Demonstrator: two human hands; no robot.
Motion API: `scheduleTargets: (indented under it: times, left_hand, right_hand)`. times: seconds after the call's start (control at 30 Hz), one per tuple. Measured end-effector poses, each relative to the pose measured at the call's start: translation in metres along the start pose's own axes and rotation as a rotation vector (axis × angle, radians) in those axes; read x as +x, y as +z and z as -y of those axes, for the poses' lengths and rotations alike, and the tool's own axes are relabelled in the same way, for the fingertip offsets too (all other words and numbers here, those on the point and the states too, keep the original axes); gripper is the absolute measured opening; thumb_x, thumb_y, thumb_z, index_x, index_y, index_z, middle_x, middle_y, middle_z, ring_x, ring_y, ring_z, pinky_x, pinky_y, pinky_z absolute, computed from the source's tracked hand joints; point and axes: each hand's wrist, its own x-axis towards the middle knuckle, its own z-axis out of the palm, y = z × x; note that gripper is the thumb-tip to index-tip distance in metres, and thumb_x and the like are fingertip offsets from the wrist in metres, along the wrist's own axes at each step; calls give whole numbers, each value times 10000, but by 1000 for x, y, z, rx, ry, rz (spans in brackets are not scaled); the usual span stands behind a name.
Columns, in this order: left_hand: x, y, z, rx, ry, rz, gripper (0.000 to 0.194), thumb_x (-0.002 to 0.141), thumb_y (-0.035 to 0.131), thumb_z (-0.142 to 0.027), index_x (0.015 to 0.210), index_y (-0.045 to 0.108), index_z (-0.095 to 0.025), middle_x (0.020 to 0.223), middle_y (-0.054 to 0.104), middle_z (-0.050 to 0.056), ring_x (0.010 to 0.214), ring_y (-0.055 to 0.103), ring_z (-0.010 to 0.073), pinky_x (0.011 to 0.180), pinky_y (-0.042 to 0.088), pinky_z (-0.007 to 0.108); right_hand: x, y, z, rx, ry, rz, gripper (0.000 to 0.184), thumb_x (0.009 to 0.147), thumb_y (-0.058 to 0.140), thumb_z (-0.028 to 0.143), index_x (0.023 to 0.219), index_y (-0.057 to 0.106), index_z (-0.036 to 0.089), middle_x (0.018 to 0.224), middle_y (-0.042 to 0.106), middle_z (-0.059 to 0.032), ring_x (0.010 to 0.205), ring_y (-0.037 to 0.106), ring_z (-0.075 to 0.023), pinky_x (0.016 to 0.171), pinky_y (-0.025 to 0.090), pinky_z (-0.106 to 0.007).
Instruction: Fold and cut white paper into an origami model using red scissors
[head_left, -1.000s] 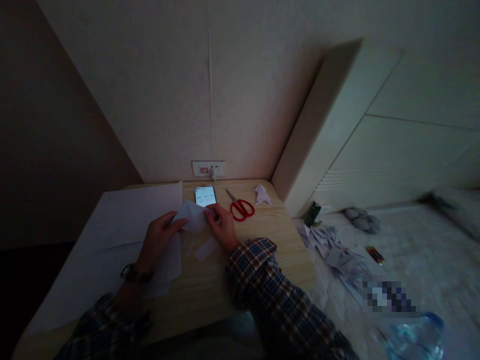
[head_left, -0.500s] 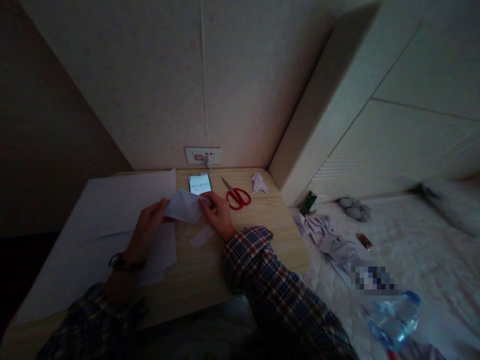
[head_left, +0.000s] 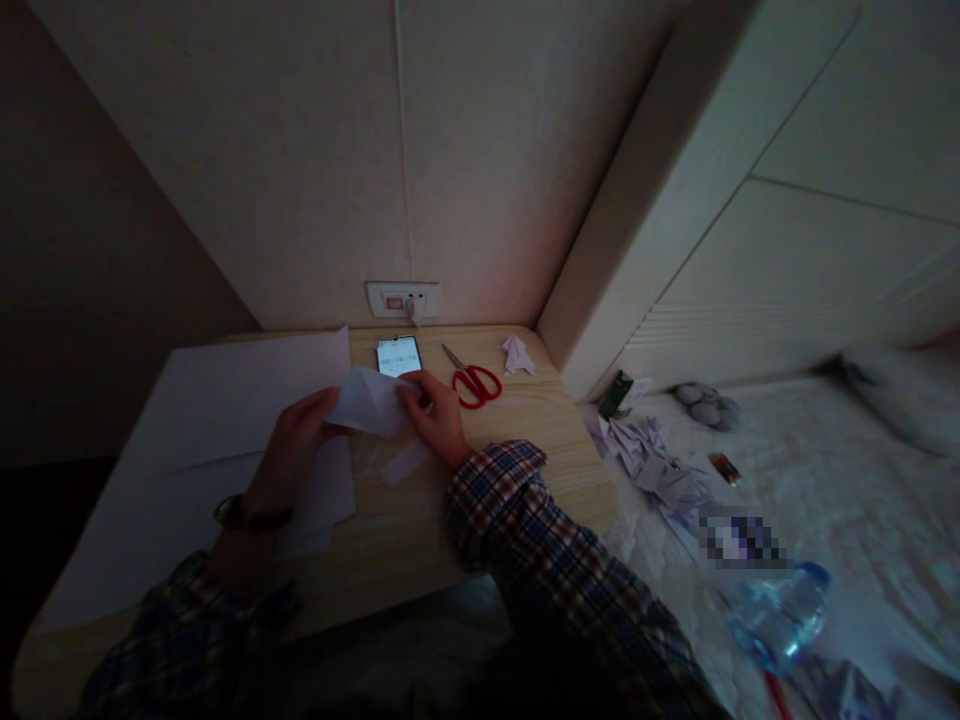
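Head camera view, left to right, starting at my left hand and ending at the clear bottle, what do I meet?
Left hand, held paper, right hand, red-handled scissors, small paper figure, green packet, grey lumpy item, clear bottle.

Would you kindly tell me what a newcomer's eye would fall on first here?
Probably the bright phone at the back of the table, partly hidden behind the paper that the left hand and right hand hold. Next, perhaps, the red-handled scissors right of it, then the paper heap on the bed at far right.
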Motion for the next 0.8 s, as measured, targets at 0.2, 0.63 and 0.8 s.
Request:
scheduleTargets:
  times: [0.2,0.63,0.8]
  left_hand:
    - [1,-1,1,34,57,66,259,627,696,-388,711,647,-148,756,642,17,698,520,140,558,478,210]
    - [-3,4,-7,101,62,80,213,637,653,-382,668,635,-173,767,655,21,664,513,143,555,470,215]
    - [-4,4,-8,119,74,80,215,637,640,-391,642,627,-177,775,658,31,677,515,150,568,475,221]
  right_hand:
    - [-1,0,-1,-3,-15,-20,186,880,482,305,923,610,178,745,619,-5,602,530,-123,577,427,-233]
    - [0,-3,1,-59,22,-4,153,883,499,272,942,609,183,758,618,1,602,520,-110,574,426,-219]
    - [0,-3,2,-60,29,19,169,888,488,282,950,608,180,770,629,2,626,539,-110,595,436,-215]
